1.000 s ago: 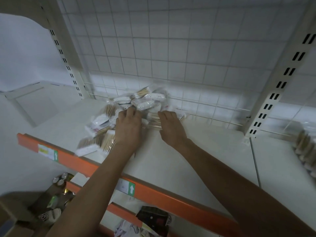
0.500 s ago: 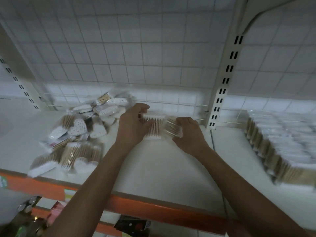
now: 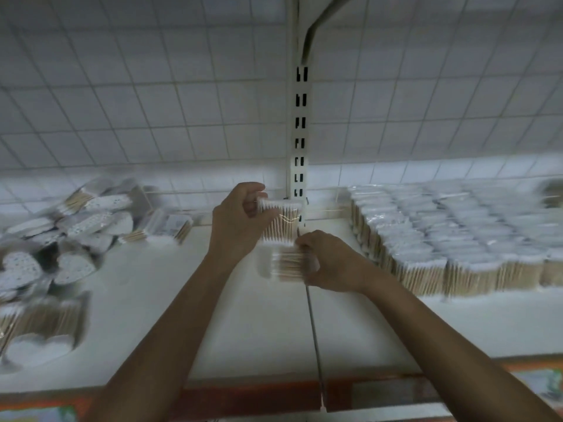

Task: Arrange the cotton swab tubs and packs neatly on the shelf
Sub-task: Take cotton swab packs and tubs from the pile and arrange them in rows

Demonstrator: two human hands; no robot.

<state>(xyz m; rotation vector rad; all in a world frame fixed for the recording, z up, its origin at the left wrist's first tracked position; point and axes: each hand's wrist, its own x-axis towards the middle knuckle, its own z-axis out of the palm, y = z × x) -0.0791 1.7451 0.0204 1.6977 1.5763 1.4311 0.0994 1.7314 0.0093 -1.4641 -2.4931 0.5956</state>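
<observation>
Over the seam between the two boards of the shelf [image 3: 182, 303], both hands have moved right, away from the loose pile [image 3: 76, 226] and nearer the neat rows [image 3: 457, 236]. Fingers of the left hand [image 3: 240, 220] curl round one swab pack [image 3: 280, 222], held upright. The right hand [image 3: 332, 263] clamps a second pack [image 3: 286, 264], now lower and lying sideways (earlier they were level, side by side). Both packs are in the air in front of the slotted post [image 3: 300, 132].
</observation>
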